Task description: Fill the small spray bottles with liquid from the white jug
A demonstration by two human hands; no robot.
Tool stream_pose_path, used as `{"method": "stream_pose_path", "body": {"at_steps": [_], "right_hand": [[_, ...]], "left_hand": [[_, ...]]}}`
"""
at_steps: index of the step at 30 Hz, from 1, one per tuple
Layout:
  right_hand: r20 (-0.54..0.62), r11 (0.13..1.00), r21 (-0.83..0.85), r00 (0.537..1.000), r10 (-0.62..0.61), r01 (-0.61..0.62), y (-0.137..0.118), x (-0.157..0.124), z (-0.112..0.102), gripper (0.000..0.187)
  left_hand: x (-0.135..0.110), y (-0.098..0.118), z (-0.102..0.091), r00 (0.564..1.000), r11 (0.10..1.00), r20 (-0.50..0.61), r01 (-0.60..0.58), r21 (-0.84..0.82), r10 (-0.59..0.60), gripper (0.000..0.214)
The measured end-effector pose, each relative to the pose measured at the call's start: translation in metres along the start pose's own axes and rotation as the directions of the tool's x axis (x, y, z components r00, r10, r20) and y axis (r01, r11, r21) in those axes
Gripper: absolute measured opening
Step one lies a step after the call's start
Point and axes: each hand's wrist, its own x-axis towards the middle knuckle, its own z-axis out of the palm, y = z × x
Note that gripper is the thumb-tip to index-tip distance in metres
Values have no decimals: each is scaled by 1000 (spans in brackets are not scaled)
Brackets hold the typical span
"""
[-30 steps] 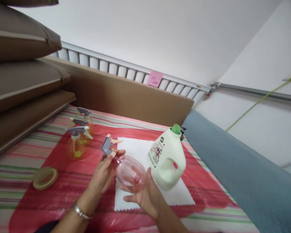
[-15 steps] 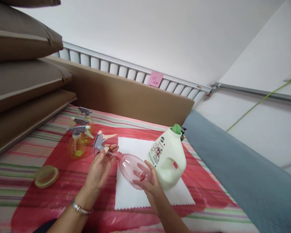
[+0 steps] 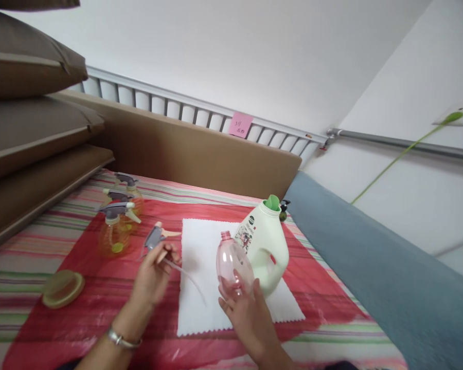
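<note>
My left hand [image 3: 152, 277] is closed round a grey spray head [image 3: 154, 239] with a pale pink trigger; its thin dip tube [image 3: 189, 280] trails free over the white cloth [image 3: 200, 241]. The head is off its bottle. My right hand [image 3: 247, 316] grips the base of a clear pink bottle [image 3: 231, 262], which stands upright with an open neck. Right behind it stands a white detergent jug [image 3: 264, 244] with a green cap.
Three yellow spray bottles [image 3: 113, 231] with grey heads stand at the left on the red plastic sheet [image 3: 81, 308]. A yellow lid [image 3: 61, 288] lies nearer left. Brown cushions [image 3: 31, 118] are stacked at the left, a grey cushion [image 3: 362, 267] runs along the right.
The spray head has come out of the pink bottle and moved left with my left hand. My right hand has tipped the bottle upright.
</note>
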Motion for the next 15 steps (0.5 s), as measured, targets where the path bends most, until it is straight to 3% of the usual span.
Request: {"method": "stream_pose_path", "body": {"at_steps": [4,7,11,15], "right_hand": [[61,982,-120,988,-142,149,18,13,16,60],[111,935,-264,971,-213,236,26,26,19,68],[82,784,-548,952,-296,291,21,42,18,81],[155,628,-732,962,-224,264,7,48,24,91]], "left_hand": [[-10,-26,7,989,992,117,83,93,-94,25],[-9,-34,4,988,993,121,86,86,-96,30],[-4,-34,0,994,992,81,67,107,-76,29],[-5,-36,3,992,985,98,69,155,-85,30]]}}
